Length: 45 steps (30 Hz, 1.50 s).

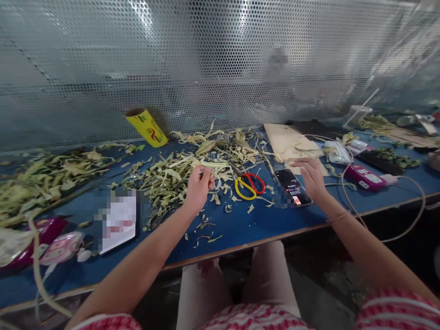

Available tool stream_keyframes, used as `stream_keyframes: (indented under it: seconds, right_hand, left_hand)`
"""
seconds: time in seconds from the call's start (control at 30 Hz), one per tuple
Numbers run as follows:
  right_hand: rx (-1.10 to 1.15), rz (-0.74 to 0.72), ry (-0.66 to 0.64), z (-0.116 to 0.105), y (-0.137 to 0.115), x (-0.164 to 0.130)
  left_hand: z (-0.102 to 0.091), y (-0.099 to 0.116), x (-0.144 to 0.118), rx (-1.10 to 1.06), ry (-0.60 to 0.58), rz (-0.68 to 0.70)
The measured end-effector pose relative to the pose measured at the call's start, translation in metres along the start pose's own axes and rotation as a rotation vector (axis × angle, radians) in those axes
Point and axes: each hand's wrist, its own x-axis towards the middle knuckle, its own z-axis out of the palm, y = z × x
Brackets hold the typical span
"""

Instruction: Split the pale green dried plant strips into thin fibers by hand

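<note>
the blue table (pixel 240 224) is littered with pale green-yellow leaf strips (pixel 172 176), flat, fibrous and curling, heaped thickest just beyond the left hand (pixel 198 187). that hand is curled shut, thumb and fingers pinching a thin strip (pixel 215 166) at the near edge of the heap. just to its right lie scissors (pixel 248 182) with one yellow loop and one red, blades pointing back into the scraps. next over, a dark phone (pixel 293 187) lies flat with its screen lit; the right hand (pixel 311 176) hovers flat at its far right edge, fingers spread and held straight, gripping nothing. whether it touches the phone i cannot tell.

beyond the right hand a tan sheet (pixel 287 140) lies flat, then a white box (pixel 337 152) and a pink device (pixel 365 178) with a pale cord (pixel 405 224) looping off the table edge. a yellow roll (pixel 147 126), a cardboard tube in printed wrap, leans at the back against the perforated metal wall (pixel 220 68), shiny and dotted with small round holes. a second heap of scraps (pixel 37 176) spreads on the far left, with a pink pouch (pixel 62 247) near the front edge and a white-faced tablet (pixel 118 222) beside it, its face blurred. the person's red-and-white striped clothing shows at the bottom.
</note>
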Motion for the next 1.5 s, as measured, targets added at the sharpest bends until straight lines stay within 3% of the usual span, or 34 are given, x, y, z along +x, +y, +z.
stream_keyframes:
  seconds: [0.1, 0.17, 0.23, 0.33, 0.6, 0.73, 0.87, 1.03, 1.2, 1.5]
  right_hand:
    - [0.157, 0.015, -0.349, 0.044, -0.068, 0.010]
    - [0.269, 0.087, -0.522, 0.083, -0.107, 0.017]
    - [0.354, 0.182, -0.518, 0.116, -0.130, 0.023]
    - [0.528, 0.119, -0.453, 0.141, -0.139, 0.031]
    - [0.948, 0.156, -0.520, 0.144, -0.125, 0.024]
    - [0.864, 0.234, -0.513, 0.151, -0.125, 0.016]
    - [0.844, 0.292, -0.517, 0.157, -0.127, 0.016]
    - [0.885, 0.360, -0.530, 0.157, -0.128, 0.017]
    - [0.834, 0.263, -0.542, 0.149, -0.127, 0.018]
    - [0.488, 0.012, -0.377, 0.142, -0.131, 0.018]
  left_hand:
    - [0.010, 0.009, -0.003, -0.004, -0.024, -0.050]
    - [0.013, 0.012, -0.005, 0.062, -0.014, -0.003]
    - [0.013, 0.014, -0.005, 0.153, 0.006, 0.039]
    - [0.008, 0.015, -0.005, 0.284, 0.035, 0.073]
    - [-0.007, -0.010, -0.006, 0.485, 0.043, 0.054]
    - [-0.009, -0.021, -0.013, 0.497, -0.021, 0.025]
    - [-0.008, -0.019, -0.017, 0.325, -0.072, -0.040]
    - [-0.005, -0.010, -0.015, 0.254, -0.043, -0.108]
    - [-0.006, -0.007, -0.015, 0.215, -0.046, -0.195]
    - [0.000, -0.012, -0.017, -0.120, 0.034, -0.365]
